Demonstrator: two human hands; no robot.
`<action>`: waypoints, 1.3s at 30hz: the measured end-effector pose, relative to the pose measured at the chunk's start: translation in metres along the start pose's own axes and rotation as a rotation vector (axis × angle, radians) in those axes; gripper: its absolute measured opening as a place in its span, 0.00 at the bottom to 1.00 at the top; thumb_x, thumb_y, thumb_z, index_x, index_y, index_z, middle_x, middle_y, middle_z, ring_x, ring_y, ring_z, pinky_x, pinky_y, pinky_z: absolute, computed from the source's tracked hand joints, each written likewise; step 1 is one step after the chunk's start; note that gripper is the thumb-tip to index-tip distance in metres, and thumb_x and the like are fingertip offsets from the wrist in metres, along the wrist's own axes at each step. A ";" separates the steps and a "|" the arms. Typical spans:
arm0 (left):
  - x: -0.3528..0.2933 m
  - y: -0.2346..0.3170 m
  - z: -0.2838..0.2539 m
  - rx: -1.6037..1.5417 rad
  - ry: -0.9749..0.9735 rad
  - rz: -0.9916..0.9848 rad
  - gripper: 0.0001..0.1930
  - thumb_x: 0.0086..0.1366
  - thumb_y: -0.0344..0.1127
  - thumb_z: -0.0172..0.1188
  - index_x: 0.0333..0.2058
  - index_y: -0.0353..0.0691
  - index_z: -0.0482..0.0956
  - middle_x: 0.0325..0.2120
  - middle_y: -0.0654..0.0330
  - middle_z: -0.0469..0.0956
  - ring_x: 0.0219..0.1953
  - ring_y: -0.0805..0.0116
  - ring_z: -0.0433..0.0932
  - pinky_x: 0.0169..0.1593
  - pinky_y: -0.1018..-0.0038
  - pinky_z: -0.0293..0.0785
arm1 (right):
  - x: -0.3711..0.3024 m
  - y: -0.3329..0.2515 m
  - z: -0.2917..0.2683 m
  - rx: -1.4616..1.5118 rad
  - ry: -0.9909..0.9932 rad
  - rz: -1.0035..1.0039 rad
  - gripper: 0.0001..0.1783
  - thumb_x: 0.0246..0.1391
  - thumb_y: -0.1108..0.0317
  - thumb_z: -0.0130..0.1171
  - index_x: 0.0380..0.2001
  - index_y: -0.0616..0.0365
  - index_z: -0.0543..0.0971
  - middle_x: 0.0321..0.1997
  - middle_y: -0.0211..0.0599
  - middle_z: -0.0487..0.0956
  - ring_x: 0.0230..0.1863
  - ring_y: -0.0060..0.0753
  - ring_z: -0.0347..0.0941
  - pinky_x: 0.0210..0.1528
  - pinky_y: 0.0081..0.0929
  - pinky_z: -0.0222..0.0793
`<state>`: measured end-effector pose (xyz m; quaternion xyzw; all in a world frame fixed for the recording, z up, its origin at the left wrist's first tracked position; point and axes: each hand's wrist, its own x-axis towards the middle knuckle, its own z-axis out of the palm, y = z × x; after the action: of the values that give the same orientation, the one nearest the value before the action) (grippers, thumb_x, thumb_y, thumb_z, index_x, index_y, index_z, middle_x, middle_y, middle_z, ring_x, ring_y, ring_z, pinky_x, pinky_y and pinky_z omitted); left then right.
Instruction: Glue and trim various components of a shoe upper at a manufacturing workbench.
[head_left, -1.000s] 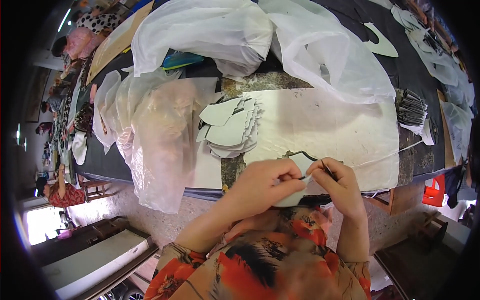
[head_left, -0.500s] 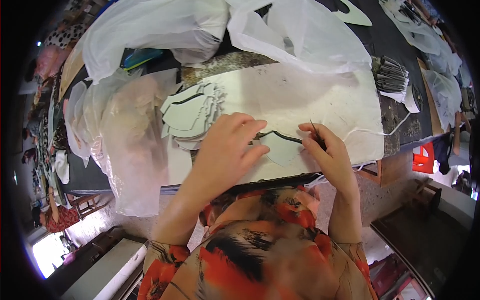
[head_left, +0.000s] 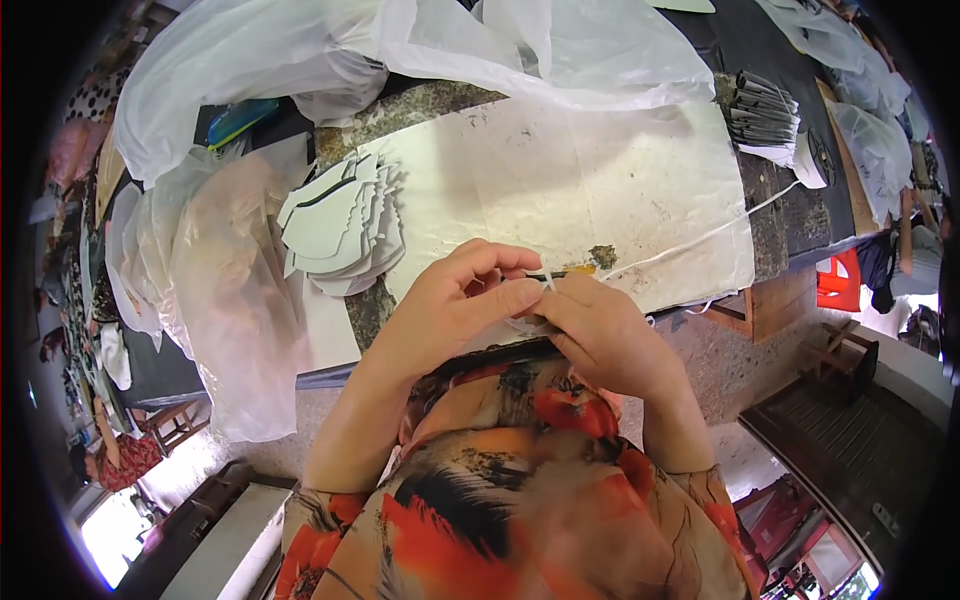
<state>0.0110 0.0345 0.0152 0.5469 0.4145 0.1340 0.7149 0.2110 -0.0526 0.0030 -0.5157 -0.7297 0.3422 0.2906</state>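
Pinching a small pale cut-out piece [head_left: 528,322] between both hands at the near edge of the white work sheet [head_left: 640,190]. Left hand [head_left: 450,305] curling over it, thumb and fingers closed on the piece; right hand [head_left: 600,335] closed too, fingertips meeting the left's (piece mostly hidden under them). Probably handling as light, thin and bendable, easily creased, so gripping best by the edges, flat between the pads. Lying just to the left: a fanned stack of similar cut-outs [head_left: 340,225]. Trailing off rightward: a white cord [head_left: 700,240].
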 end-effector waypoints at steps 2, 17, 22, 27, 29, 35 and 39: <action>0.003 -0.006 0.004 -0.161 -0.032 -0.057 0.10 0.70 0.34 0.64 0.45 0.34 0.82 0.37 0.66 0.79 0.41 0.79 0.74 0.48 0.78 0.71 | 0.000 0.001 0.005 -0.007 0.002 -0.029 0.09 0.55 0.74 0.58 0.41 0.55 0.80 0.36 0.38 0.78 0.41 0.49 0.76 0.41 0.42 0.73; -0.016 -0.028 0.006 -0.086 0.087 0.175 0.09 0.66 0.34 0.67 0.44 0.41 0.83 0.39 0.64 0.81 0.45 0.70 0.78 0.51 0.72 0.72 | -0.014 -0.003 0.010 0.636 0.188 0.532 0.09 0.61 0.70 0.67 0.41 0.62 0.81 0.32 0.29 0.79 0.32 0.14 0.70 0.35 0.18 0.69; -0.025 -0.049 -0.005 1.053 0.122 0.657 0.19 0.59 0.36 0.68 0.50 0.44 0.81 0.48 0.61 0.78 0.55 0.56 0.74 0.64 0.52 0.64 | -0.025 -0.010 0.023 0.665 0.255 0.656 0.04 0.60 0.77 0.66 0.38 0.61 0.81 0.30 0.24 0.78 0.31 0.14 0.72 0.34 0.15 0.68; -0.046 -0.071 0.019 1.078 0.234 0.567 0.23 0.58 0.39 0.69 0.54 0.46 0.80 0.54 0.61 0.75 0.60 0.55 0.70 0.69 0.47 0.58 | -0.018 -0.027 0.031 0.520 0.108 0.328 0.03 0.59 0.75 0.67 0.35 0.60 0.82 0.29 0.28 0.79 0.32 0.18 0.74 0.35 0.18 0.70; -0.048 -0.074 0.023 1.076 0.296 0.556 0.26 0.58 0.39 0.69 0.57 0.47 0.78 0.56 0.62 0.74 0.61 0.57 0.69 0.69 0.47 0.57 | -0.011 -0.026 0.023 0.503 0.100 0.416 0.04 0.58 0.74 0.67 0.35 0.62 0.82 0.29 0.31 0.80 0.32 0.19 0.74 0.36 0.20 0.70; -0.047 -0.074 0.028 1.027 0.327 0.531 0.26 0.59 0.38 0.69 0.57 0.44 0.78 0.55 0.63 0.75 0.61 0.56 0.68 0.70 0.48 0.54 | 0.012 -0.005 0.020 0.205 0.154 0.462 0.11 0.59 0.64 0.65 0.37 0.62 0.80 0.30 0.44 0.80 0.29 0.44 0.76 0.34 0.34 0.71; -0.047 -0.073 0.027 1.036 0.313 0.541 0.25 0.60 0.38 0.69 0.56 0.43 0.78 0.55 0.63 0.75 0.61 0.56 0.68 0.69 0.47 0.55 | 0.015 -0.001 0.025 0.153 0.122 0.497 0.11 0.58 0.63 0.65 0.36 0.60 0.80 0.30 0.46 0.80 0.31 0.49 0.77 0.34 0.38 0.72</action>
<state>-0.0175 -0.0407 -0.0272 0.8836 0.3724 0.1706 0.2269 0.1864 -0.0438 -0.0104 -0.6754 -0.5336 0.4254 0.2794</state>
